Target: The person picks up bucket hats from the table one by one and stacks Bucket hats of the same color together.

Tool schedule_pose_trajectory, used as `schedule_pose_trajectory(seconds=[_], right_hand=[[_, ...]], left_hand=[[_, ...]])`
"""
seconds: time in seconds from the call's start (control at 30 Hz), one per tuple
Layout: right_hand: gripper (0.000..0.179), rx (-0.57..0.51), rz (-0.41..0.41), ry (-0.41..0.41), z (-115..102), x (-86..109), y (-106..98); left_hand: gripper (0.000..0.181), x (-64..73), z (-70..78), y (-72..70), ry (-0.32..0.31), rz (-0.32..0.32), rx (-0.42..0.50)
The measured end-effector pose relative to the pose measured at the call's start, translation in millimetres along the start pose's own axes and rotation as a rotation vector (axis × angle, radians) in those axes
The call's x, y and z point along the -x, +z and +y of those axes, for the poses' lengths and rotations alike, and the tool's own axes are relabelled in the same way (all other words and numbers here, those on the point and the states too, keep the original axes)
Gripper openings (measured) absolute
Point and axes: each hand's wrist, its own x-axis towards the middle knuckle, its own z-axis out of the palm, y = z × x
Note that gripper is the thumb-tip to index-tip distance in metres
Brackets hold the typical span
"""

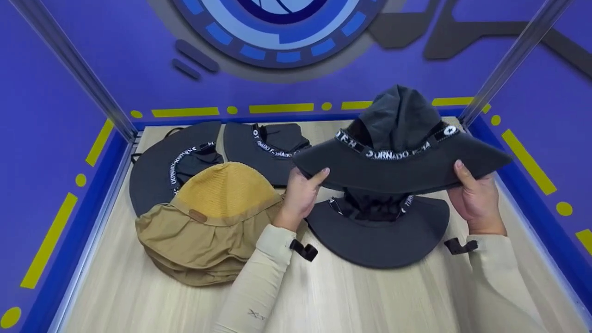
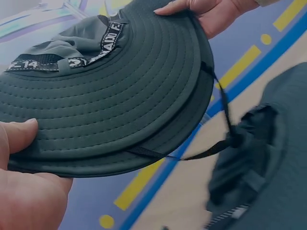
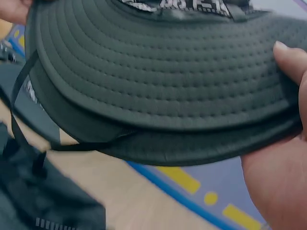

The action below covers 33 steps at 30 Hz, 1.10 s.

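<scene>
At left, a dark hat [image 1: 150, 171] on the table [image 1: 115, 282] shows "ORNADO" lettering. The left hand [image 1: 299, 198], fingers beneath and thumb above, grips the raised hat [image 1: 393, 173], banded "ORNADO F-14", by its brim; the right hand [image 1: 476, 202] likewise pinches the opposite edge.

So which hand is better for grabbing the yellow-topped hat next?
Left hand, probably: it's nearer the yellow-topped hat; the right hand is farther. Both grip the raised dark brim, so left must let go first.
</scene>
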Motion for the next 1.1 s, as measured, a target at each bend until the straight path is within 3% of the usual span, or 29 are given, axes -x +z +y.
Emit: schedule_pose_trajectory(seconds=[0.1,0.2,0.4,0.5,0.6,0.73,0.83,0.97,1.1], right_hand=[[0.028,0.001,0.032,0.046,5.2,12.7,-14.6],[0.026,0.082,0.121,0.089,9.4,26.8,-24.1],[0.023,0.240,0.278,0.154,14.2,46.6,-33.0],[0.032,0.359,0.360,0.153,16.6,51.7,-34.3],[0.052,0.581,0.445,0.138,20.7,54.1,-35.5],[0.077,1.092,0.521,0.177,25.6,59.1,-38.1],[0.098,1.393,0.497,0.208,27.0,64.1,-40.3],[0.115,1.536,0.417,0.209,29.0,68.9,-41.7],[0.119,1.675,0.339,0.231,33.7,70.3,-45.4]], left_hand=[[0.038,12.3,-14.0,-6.2,-0.055,0.053,-0.041],[0.037,25.1,-26.2,-10.9,-0.091,0.091,-0.088],[0.047,45.0,-44.4,-16.2,-0.084,0.097,-0.165],[0.061,51.8,-52.2,-17.5,-0.064,0.097,-0.236],[0.077,57.4,-59.0,-17.3,-0.063,0.127,-0.357],[0.088,64.6,-65.0,-16.4,-0.096,0.170,-0.569],[0.088,68.1,-67.5,-16.9,-0.116,0.188,-0.694],[0.095,69.6,-68.2,-17.7,-0.111,0.208,-0.834],[0.109,70.6,-69.8,-16.9,-0.092,0.204,-0.961]])
